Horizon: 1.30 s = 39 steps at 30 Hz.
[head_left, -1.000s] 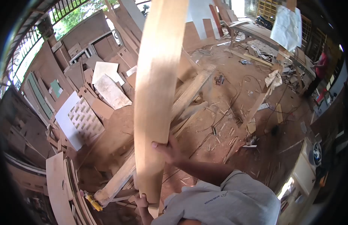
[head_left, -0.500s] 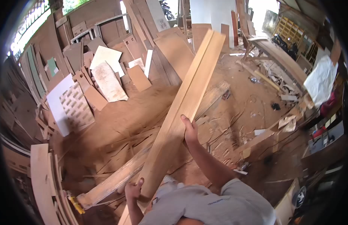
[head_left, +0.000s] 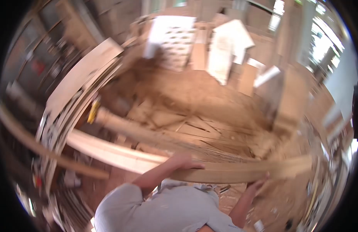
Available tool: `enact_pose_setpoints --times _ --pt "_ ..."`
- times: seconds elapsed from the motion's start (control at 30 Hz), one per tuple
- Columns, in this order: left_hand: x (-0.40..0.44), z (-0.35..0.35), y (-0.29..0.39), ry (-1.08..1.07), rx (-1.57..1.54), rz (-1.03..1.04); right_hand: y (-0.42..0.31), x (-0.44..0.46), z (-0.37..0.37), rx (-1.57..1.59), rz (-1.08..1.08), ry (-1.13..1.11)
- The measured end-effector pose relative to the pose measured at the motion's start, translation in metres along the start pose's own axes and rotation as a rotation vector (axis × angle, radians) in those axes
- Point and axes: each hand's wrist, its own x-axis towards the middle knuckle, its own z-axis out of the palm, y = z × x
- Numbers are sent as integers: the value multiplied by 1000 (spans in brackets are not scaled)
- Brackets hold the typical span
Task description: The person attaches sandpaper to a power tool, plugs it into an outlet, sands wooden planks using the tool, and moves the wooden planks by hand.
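A long wooden plank (head_left: 225, 173) lies crosswise in front of my body, blurred by motion. My left hand (head_left: 185, 161) is over its left part, fingers laid across the top edge. My right hand (head_left: 259, 182) grips its near edge further right, fingers partly hidden. To the left a pale board (head_left: 113, 152) runs out from beside my left hand; whether it joins the held plank I cannot tell. Just beyond lies a rough wooden beam (head_left: 132, 125).
Curved boards (head_left: 80, 81) are stacked at the left, near a yellow tool (head_left: 93, 111). White and patterned panels (head_left: 179, 44) and cut sheets (head_left: 221, 56) lean at the back. Wood scraps (head_left: 194, 125) lie on the brown floor.
The view has swung left. The plank, earlier pointing up and away, now lies crosswise in front of me. My left hand has moved from its near end to over its top edge.
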Motion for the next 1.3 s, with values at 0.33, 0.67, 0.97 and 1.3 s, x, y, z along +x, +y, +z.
enact_pose_setpoints --times 0.33,0.67,0.97,1.3 --pt "74 45 169 47 -25 87 -92 92 -83 -95 6 241" --pt "145 88 242 -34 29 148 -150 121 -111 -130 -36 389" --pt "186 109 226 -192 32 158 -140 167 -170 7 -8 300" --pt "124 89 228 167 422 471 -43 173 -150 388 57 218"
